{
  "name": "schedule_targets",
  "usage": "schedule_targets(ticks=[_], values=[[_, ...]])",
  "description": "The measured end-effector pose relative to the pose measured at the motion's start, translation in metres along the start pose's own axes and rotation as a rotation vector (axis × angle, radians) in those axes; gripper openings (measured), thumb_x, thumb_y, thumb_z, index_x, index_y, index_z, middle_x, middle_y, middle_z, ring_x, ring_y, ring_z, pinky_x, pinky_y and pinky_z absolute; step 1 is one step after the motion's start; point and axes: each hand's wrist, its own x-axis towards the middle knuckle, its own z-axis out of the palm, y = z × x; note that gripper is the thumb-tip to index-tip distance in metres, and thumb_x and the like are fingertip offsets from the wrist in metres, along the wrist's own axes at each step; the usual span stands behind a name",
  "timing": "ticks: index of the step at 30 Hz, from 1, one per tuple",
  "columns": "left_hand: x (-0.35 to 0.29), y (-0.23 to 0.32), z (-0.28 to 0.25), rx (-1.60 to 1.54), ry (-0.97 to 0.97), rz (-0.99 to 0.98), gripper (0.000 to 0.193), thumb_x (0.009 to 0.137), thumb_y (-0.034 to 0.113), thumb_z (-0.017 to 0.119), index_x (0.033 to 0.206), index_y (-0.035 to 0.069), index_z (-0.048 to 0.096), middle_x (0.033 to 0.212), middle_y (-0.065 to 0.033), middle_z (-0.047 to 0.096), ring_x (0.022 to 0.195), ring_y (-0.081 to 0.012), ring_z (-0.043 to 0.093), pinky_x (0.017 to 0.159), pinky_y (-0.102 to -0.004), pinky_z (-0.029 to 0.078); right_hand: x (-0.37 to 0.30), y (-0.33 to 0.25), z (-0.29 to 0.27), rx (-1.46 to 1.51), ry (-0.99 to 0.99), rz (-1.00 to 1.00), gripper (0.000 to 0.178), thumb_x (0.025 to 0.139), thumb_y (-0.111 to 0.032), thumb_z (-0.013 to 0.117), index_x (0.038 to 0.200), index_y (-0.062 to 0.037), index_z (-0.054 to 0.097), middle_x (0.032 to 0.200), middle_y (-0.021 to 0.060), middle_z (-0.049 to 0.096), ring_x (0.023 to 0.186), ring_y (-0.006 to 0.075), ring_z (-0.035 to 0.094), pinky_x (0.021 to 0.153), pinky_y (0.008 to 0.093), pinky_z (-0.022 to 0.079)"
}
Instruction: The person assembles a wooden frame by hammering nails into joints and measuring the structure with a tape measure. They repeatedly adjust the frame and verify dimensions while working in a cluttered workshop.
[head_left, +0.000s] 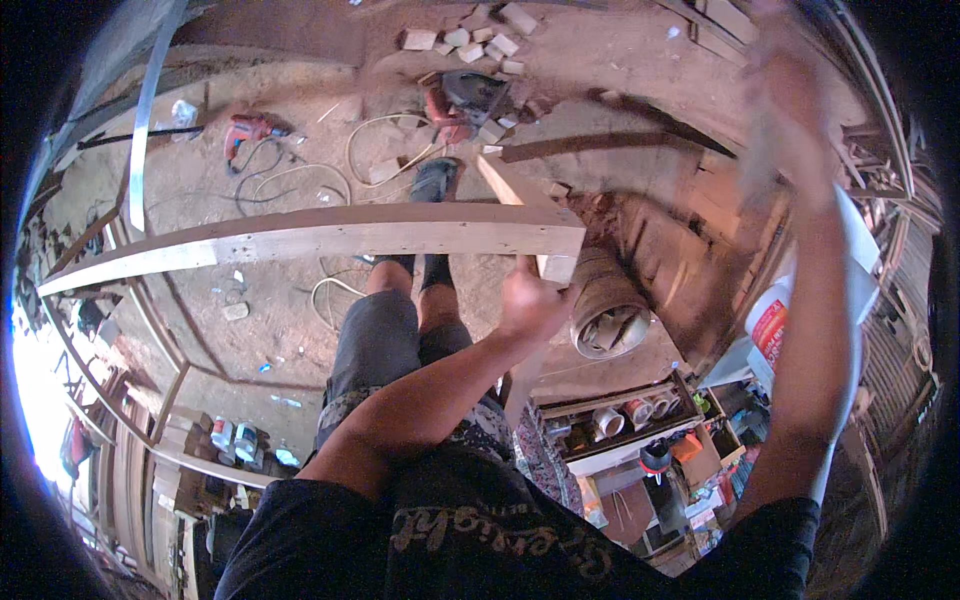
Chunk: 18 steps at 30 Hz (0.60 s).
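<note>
The left hand (537,303) is closed, fingers curled against the pale, squared timber frame (330,238) just below its right-hand corner. The right hand (790,95) is raised well apart from it at upper right; motion blur smears it, so I cannot tell how far open it is or whether it holds anything. The frame's long beam crosses above the knees, its right end near a tan cylindrical container (605,275). Left of the legs, brown floor (270,340) gives room beneath the beam; a red power drill (245,135) lies beyond.
</note>
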Motion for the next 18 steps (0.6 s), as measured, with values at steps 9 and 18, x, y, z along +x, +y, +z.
schedule_targets(ticks=[9, 18], values=[[-0.002, -0.024, 0.016, 0.310, -0.009, 0.223, 0.057, 0.076, 0.027, 0.082, 0.118, -0.007, 0.062, 0.115, -0.0287, 0.060, 0.092, -0.0430, 0.069, 0.077, -0.0475, 0.059, -0.028, -0.031, -0.029, 0.258, -0.357, 0.010, 0.032, 0.102, -0.029, 0.053, 0.118, -0.0025, 0.061, 0.090, 0.0095, 0.058, 0.083, 0.0197, 0.060, 0.086, 0.0345, 0.051], [-0.004, -0.019, 0.009, 0.237, 0.066, 0.217, 0.039, 0.076, 0.025, 0.081, 0.104, 0.000, 0.072, 0.115, -0.0301, 0.061, 0.084, -0.0427, 0.070, 0.075, -0.0481, 0.059, -0.105, -0.086, 0.062, -0.211, -0.848, -0.258, 0.052, 0.105, -0.048, 0.047, 0.124, -0.0011, 0.060, 0.110, 0.0227, 0.070, 0.107, 0.0396, 0.066, 0.097, 0.0480, 0.048]])
